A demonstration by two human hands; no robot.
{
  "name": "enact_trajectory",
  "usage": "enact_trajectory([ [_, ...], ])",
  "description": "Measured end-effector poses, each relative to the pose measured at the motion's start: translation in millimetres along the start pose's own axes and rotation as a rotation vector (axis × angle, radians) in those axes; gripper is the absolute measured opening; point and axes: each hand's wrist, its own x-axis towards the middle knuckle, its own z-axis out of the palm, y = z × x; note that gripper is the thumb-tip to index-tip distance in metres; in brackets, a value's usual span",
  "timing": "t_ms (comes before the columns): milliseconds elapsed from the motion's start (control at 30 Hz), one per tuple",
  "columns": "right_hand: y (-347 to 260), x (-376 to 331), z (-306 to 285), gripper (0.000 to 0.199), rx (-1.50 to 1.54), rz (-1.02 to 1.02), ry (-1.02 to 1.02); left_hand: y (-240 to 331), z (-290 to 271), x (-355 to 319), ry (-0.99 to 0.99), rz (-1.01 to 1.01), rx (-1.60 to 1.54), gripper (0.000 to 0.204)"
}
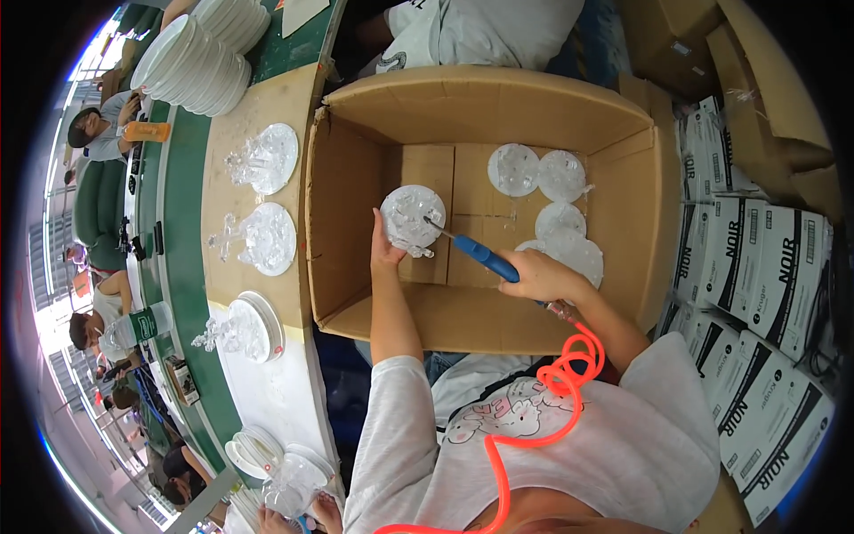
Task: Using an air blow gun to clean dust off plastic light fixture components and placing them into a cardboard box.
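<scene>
My left hand point(386, 246) grips the edge of a white round disc with clear plastic parts on its face point(412, 214), holding it over an open cardboard box point(485, 323). In my right hand point(547, 277) is a blue air blow gun point(483, 255), its thin nozzle pointing at the disc's face. Whether the nozzle tip touches the plastic, I cannot tell. A red coiled air hose point(579, 363) runs from the gun's rear across my shirt. Inside the box on the right lie several similar discs, one of them the upper disc point(513, 169); some overlap.
Left of the box, a workbench point(307, 392) carries more discs with clear parts point(269, 238) and stacked white plates point(191, 67). Printed white cartons point(756, 258) are piled on the right. Another person's hands point(325, 512) work at the bench's lower end. Someone's light shirt point(480, 36) shows beyond the box.
</scene>
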Motion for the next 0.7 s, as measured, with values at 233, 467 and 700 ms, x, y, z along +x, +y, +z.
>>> enact_trajectory([
  [233,-2.0,-3.5,-3.8,0.029,0.017,-0.011,-0.07,-2.4,-6.8,-6.3,0.003,-0.033,-0.051,0.07],
  [467,6.8,-4.5,-1.6,0.028,-0.082,-0.025,-0.034,0.4,2.9,5.7,-0.041,-0.008,-0.075,0.069],
  [700,-4.9,-6.7,2.2,0.028,-0.052,-0.008,-0.098,-5.3,-4.4,12.3,-0.064,0.072,-0.014,0.072],
])
